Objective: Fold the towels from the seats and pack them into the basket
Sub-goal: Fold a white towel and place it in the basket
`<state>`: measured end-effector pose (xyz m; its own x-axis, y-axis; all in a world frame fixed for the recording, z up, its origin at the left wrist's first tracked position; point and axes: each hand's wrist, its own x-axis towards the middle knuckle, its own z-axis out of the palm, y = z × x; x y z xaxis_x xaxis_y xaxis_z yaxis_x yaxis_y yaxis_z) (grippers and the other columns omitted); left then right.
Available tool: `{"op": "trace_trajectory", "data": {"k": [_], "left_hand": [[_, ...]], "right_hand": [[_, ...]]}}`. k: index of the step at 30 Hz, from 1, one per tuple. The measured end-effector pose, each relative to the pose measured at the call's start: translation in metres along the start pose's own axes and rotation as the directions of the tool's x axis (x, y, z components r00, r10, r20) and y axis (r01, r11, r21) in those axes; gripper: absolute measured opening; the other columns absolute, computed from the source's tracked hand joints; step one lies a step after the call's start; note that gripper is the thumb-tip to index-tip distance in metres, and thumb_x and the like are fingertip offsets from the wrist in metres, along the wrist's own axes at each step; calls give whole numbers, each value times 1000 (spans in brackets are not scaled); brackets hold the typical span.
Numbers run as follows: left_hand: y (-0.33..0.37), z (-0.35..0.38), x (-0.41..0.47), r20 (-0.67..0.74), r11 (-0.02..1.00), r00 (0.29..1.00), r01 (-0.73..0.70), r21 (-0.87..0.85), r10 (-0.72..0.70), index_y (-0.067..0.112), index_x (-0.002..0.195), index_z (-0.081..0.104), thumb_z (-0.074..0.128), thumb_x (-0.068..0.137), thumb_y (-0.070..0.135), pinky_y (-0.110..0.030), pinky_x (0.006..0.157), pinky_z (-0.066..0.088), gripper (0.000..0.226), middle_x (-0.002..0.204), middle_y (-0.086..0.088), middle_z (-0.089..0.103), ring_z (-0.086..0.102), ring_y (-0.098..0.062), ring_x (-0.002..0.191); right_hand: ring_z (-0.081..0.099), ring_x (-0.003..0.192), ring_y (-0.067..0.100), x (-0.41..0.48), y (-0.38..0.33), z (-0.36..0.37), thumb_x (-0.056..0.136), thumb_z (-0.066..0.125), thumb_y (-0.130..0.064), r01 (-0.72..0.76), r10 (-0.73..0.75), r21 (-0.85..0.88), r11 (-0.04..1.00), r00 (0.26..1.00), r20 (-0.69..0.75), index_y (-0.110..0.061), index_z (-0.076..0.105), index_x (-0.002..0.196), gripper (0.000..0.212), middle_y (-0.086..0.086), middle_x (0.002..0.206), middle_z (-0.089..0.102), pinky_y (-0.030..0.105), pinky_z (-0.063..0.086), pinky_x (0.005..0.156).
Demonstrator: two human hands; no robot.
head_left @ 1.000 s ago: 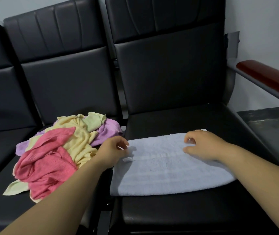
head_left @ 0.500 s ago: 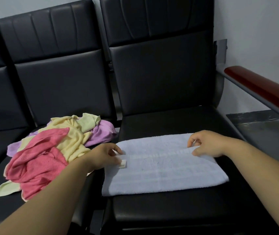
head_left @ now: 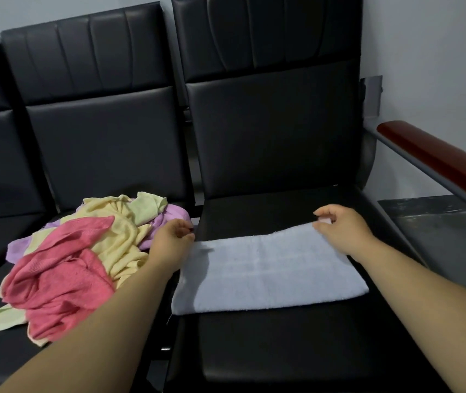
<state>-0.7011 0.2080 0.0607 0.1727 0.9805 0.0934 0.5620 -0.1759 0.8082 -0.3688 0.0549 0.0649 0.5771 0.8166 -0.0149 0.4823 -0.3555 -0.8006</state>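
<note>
The task looked to be at an early stage. 1 pale towel [head_left: 268, 273] lay flat across the right seat [head_left: 282, 350], in a neat rectangle that read as partly folded. Its near edge ran parallel to the seat's front edge, and its left end reached just past the seat's left edge. At least 4 more towels, pink, yellow, purple and light green, sat crumpled in a pile [head_left: 78, 262] on the middle seat [head_left: 4, 355], unfolded. No basket was in view, so nothing showed as packed. What remained, by my reading, was finishing this towel, folding the whole pile and packing everything.

Both arms reached forward over the seats, palms down. The left hand [head_left: 169, 242] was at the towel's far left corner, by the seat's left edge and touching the pile, with its fingers curled and pinching the cloth there. The right hand [head_left: 342, 231] was at the far right corner, fingers curled and gripping the far edge, which rose slightly under it.
</note>
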Motion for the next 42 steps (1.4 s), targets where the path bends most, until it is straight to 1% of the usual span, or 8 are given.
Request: {"op": "trace_trajectory", "data": {"k": [4, 11, 16, 22, 25, 30, 37, 42], "left_hand": [[7, 21, -14, 141, 920, 978, -194, 340, 154, 25, 115, 68, 72, 86, 23, -33, 87, 47, 30, 108, 3, 62, 60, -20, 105], [43, 56, -65, 364, 818, 885, -428, 385, 292, 31, 124, 62, 62, 94, 35, -34, 98, 45, 30, 119, 5, 53, 51, -17, 113], [53, 73, -85, 594, 756, 791, -477, 447, 148, 34, 131, 54, 51, 96, 55, -40, 101, 45, 41, 123, 3, 50, 52, -22, 118], [61, 81, -70, 572, 618, 820, -466, 633, 31, 44, 147, 34, 34, 88, 77, -59, 112, 24, 67, 157, 1, 29, 26, -26, 145], [61, 83, -71, 518, 634, 856, -394, 665, -10, 50, 149, 29, 36, 91, 70, -63, 117, 15, 61, 164, -1, 14, 14, -32, 148], [58, 71, -92, 485, 827, 874, -297, 476, 35, 40, 137, 50, 60, 89, 51, -42, 109, 37, 50, 146, 5, 36, 39, -26, 132], [61, 43, -141, 742, 910, 639, -402, 96, 204, 42, 98, 69, 85, 73, 17, -8, 74, 43, 38, 100, 20, 64, 59, 9, 81], [61, 34, -145, 594, 917, 743, -398, 23, 308, 40, 82, 70, 78, 79, 4, -18, 72, 53, 37, 84, 13, 70, 64, 1, 71]], "right_hand": [[52, 128, 20, -9, 4, 9, 96, 70, -28, 22, -19, -257, 966, 1000, 14, -29, 64, 129, 34, -4, 138, 54, 34, 47, 100], [56, 112, 5, -23, 1, 18, 99, 65, -27, 222, -138, -384, 896, 963, 233, -37, 61, 130, 33, -14, 127, 55, 25, 49, 94], [52, 124, 10, -33, -3, 12, 101, 58, -30, 260, -119, -476, 840, 944, 307, -36, 51, 144, 43, -12, 139, 53, 29, 48, 102], [58, 98, 15, -69, -23, 1, 97, 59, -40, 369, -64, -680, 633, 901, 429, -36, 52, 136, 40, -6, 116, 58, 32, 53, 84], [58, 97, 13, -92, -21, 1, 94, 62, -41, 411, -78, -603, 684, 863, 499, -38, 57, 129, 36, -7, 116, 58, 32, 54, 85], [56, 102, 3, -106, -2, 4, 88, 75, -37, 341, -143, -435, 834, 893, 427, -39, 64, 123, 36, -17, 115, 53, 23, 50, 92], [63, 86, 1, -114, 6, 3, 82, 76, -27, 328, -186, -291, 899, 886, 425, -44, 63, 89, 23, -13, 96, 66, 19, 54, 81], [59, 97, -2, -125, 11, -2, 76, 82, -35, 375, -211, -244, 894, 833, 511, -44, 58, 99, 34, -20, 106, 63, 12, 46, 80]]}}
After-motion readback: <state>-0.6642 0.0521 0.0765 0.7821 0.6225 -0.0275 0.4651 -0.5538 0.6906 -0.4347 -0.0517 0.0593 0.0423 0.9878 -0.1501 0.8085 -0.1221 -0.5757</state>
